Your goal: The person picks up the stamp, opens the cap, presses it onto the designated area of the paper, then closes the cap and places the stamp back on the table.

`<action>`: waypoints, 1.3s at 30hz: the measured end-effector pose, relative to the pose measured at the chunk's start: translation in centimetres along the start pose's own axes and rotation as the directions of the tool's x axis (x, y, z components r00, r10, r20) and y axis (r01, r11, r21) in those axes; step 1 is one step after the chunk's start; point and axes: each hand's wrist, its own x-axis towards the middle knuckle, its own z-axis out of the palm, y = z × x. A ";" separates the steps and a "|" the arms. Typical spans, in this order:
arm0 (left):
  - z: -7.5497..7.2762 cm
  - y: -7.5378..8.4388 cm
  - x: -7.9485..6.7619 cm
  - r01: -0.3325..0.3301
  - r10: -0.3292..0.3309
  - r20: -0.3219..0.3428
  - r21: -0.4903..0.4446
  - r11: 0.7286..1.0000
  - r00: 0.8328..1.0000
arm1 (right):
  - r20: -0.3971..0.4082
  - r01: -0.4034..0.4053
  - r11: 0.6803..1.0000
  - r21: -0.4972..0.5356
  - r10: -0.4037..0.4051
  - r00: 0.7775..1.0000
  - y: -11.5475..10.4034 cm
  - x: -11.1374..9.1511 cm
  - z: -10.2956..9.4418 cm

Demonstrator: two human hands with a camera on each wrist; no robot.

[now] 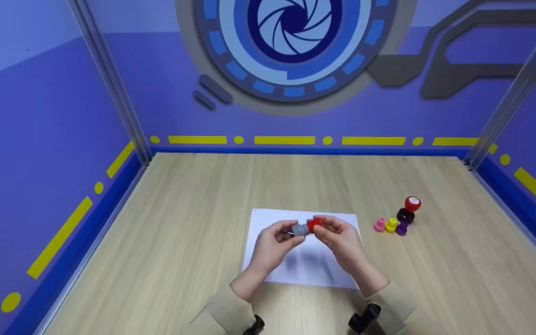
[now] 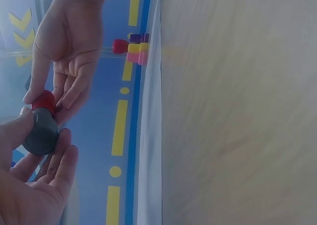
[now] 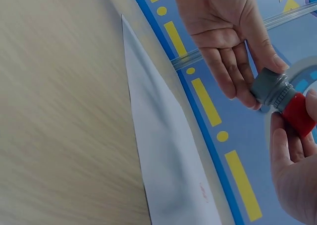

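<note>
my l grip (image 1: 272, 246) pinches the red-grey stamp (image 1: 306, 228) by its grey end (image 1: 299, 230), r grip (image 1: 344, 242) by its red end (image 1: 313, 225), both parted just its width, above the paper (image 1: 259, 219). prob light, stiff, bit slick; best held by opp ends.

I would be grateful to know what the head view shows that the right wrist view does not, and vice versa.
Only the head view shows a pink piece, yellow piece, purple piece and red-and-black object, grouped right of the paper.

Only the right wrist view shows a faint red mark on the paper.

Both show the wooden table, the paper, and the left hand holding the gray part while the right hand holds the red part.
</note>
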 end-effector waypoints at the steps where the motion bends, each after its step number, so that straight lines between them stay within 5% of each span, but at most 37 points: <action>1: 0.0 0.0 0.0 -0.001 0.001 -0.002 0.003 1.000 1.000 | -0.003 -0.001 1.000 0.006 0.001 1.000 0.1 0.0 0.1; 10: 0.2 -0.2 0.2 0.002 -0.002 -0.015 0.005 1.000 1.000 | 0.007 -0.011 1.000 0.017 0.011 1.000 0.1 -0.1 0.1; 15: -0.2 0.0 0.5 0.030 -0.029 0.053 -0.006 1.000 0.998 | 0.027 -0.011 1.000 0.003 0.011 1.000 -0.6 0.1 -0.6; 19: -1.1 0.3 0.7 0.086 -0.106 0.133 0.149 0.985 0.985 | -0.029 0.016 0.999 -0.036 -0.017 0.999 -2.3 0.3 -1.9; 21: -1.9 0.3 0.7 0.092 -0.157 0.170 0.339 0.936 0.973 | -0.066 0.044 0.994 -0.098 -0.050 0.997 -3.5 0.4 -3.0; 24: -2.9 0.1 0.5 0.078 -0.264 0.215 0.618 0.782 0.940 | -0.124 0.097 0.963 -0.250 -0.132 0.983 -5.7 0.2 -5.3; 26: -3.4 -0.1 0.4 0.052 -0.319 0.235 0.726 0.685 0.918 | -0.163 0.122 0.928 -0.351 -0.189 0.968 -7.1 0.0 -7.3; 29: -3.8 -0.3 0.2 0.026 -0.377 0.247 0.806 0.592 0.893 | -0.265 0.092 0.869 -0.486 -0.247 0.932 -8.9 -0.6 -10.4; 31: -3.9 -0.4 0.1 0.008 -0.397 0.251 0.836 0.548 0.883 | -0.353 0.019 0.840 -0.542 -0.248 0.902 -10.0 -1.1 -12.5; 34: -4.0 -0.5 0.1 0.000 -0.426 0.250 0.863 0.506 0.869 | -0.507 -0.100 0.824 -0.557 -0.242 0.827 -11.2 -1.8 -15.5; 39: -4.1 -0.5 0.0 0.007 -0.433 0.241 0.867 0.498 0.869 | -0.683 -0.244 0.812 -0.531 -0.239 0.691 -11.4 -2.5 -20.2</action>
